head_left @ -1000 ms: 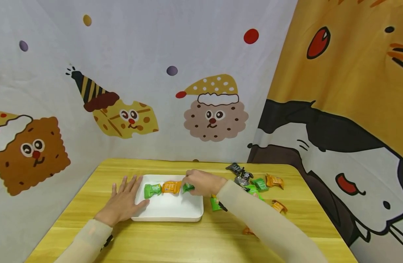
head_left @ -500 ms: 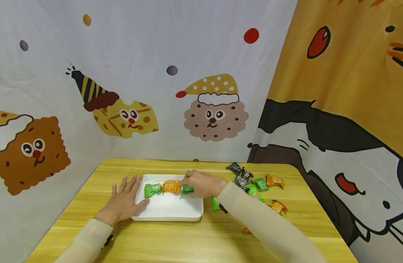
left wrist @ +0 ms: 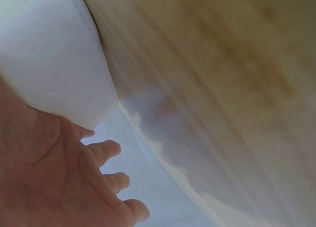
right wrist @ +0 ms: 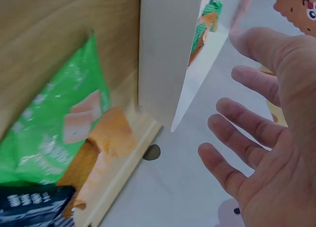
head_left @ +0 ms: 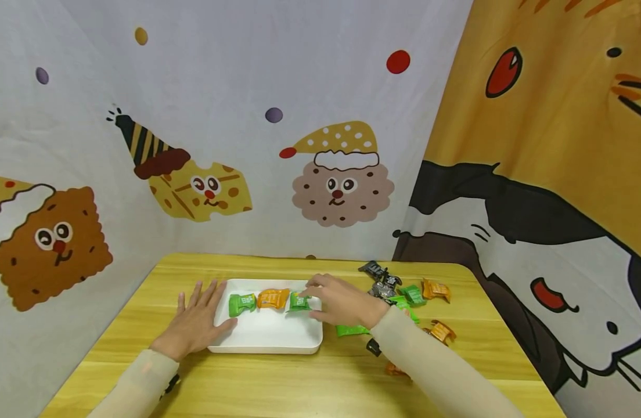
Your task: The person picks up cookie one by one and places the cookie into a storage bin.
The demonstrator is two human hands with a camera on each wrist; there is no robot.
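A white tray (head_left: 268,335) stands on the wooden table, holding a row of wrapped candies near its back side. From left to right these are a green candy (head_left: 242,303), an orange candy (head_left: 273,298) and a second green candy (head_left: 299,302). My left hand (head_left: 195,320) rests with spread fingers along the tray's left rim, thumb over its corner. Over the right rim is my right hand (head_left: 342,300), fingers loosely extended and holding nothing, fingertips close to the second green candy. In the right wrist view the right hand (right wrist: 266,123) shows its parted fingers beside the tray wall.
Several loose candies lie to the right: black ones (head_left: 374,269) at the back, a green one (head_left: 413,295), an orange one (head_left: 436,289) and another orange one (head_left: 442,331). A green wrapper (head_left: 353,330) lies just right of the tray. A patterned cloth (head_left: 268,58) hangs behind the table (head_left: 278,383).
My right hand has let go of the second green candy, which stays in the tray beside the orange one. The hand has opened and drawn to the right. The left hand keeps its place.
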